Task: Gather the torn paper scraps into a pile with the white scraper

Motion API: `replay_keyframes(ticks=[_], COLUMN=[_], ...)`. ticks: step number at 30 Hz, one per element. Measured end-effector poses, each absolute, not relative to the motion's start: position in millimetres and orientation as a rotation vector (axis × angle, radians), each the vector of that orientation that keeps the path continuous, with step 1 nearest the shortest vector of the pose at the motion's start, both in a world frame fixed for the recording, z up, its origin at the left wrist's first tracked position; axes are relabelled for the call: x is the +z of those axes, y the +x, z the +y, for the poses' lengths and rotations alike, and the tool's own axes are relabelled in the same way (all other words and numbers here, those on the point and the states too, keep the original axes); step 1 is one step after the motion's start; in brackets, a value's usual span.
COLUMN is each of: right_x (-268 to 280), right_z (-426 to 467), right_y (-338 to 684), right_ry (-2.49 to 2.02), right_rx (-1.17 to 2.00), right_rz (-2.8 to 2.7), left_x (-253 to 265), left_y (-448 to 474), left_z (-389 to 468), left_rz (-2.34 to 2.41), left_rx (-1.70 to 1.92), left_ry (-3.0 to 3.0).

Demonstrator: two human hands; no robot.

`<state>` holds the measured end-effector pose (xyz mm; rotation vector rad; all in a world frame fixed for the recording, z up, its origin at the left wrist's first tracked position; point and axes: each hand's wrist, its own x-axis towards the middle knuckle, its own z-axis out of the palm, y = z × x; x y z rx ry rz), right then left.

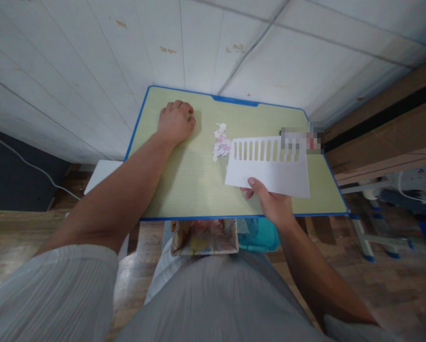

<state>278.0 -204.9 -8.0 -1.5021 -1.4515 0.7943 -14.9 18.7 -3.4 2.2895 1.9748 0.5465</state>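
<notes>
My left hand (176, 118) rests at the back left of the pale green tabletop (187, 185), its fingers curled in. Whatever those fingers hold, if anything, is hidden under the hand. Near the front edge, my right hand (266, 197) grips a flat white slotted sheet (266, 173), thumb on top and fingers beneath. A row of long rounded openings runs along the sheet's far side, with the green top showing through. Between the hands lies a small heap of torn white and pink paper scraps (221, 142), close to the sheet's left edge.
A blue rim edges the small table, which stands against a white panelled wall (198, 42) with a cable. Below its front edge are an open patterned box (205, 244) and a turquoise container (260, 240). Cardboard (387, 128) stands at right; a blurred patch covers something at the table's right.
</notes>
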Motion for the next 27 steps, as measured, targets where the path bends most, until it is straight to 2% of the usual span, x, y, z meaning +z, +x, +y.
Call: replay_keyframes(ticks=[5,18,27], right_x=[-17.1,-12.4,0.5], right_z=[-198.5,-200.7,-214.7], right_y=[278.2,278.7,333.4], right_ry=[-1.487,-1.548,-1.505], right_rx=[0.738,0.716,0.832], right_rz=[-1.229,-1.371,-1.523], left_x=[-5.2,-8.9,1.2], left_y=[-15.3,-19.4,-15.3], left_z=[19.2,18.9,10.6], left_rz=[1.96,1.885,1.908], left_rx=[0.553,0.604,0.474], left_ry=[2.303,2.264,2.287])
